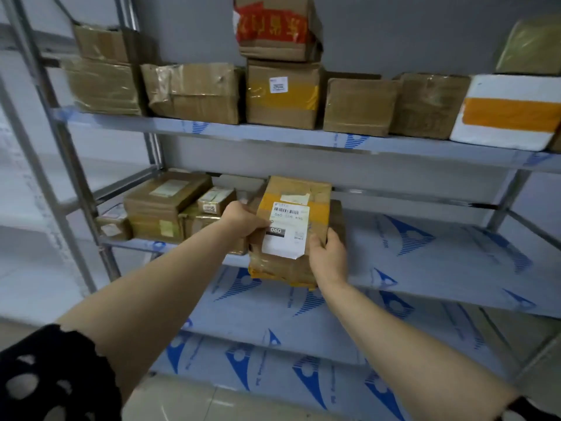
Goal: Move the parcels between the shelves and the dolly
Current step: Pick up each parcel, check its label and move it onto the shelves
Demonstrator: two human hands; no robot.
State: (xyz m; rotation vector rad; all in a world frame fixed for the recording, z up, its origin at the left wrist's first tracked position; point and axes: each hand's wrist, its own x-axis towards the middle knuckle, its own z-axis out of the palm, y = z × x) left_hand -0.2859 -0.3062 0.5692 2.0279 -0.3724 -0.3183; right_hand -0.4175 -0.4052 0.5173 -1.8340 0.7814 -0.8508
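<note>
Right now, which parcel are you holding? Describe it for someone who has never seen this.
On the metal rack, find the middle shelf, right of the small boxes. The parcel is at the front edge, gripped by left hand and right hand. Unlike its neighbours, it has yellow tape and a big white label reading 060.

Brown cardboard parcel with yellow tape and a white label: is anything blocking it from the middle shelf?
Nothing visible does. The left hand and right hand grip the yellow-taped brown cardboard parcel at the blue-printed metal shelf, whose surface to its right lies bare; small brown cardboard boxes stand only on its left.
</note>
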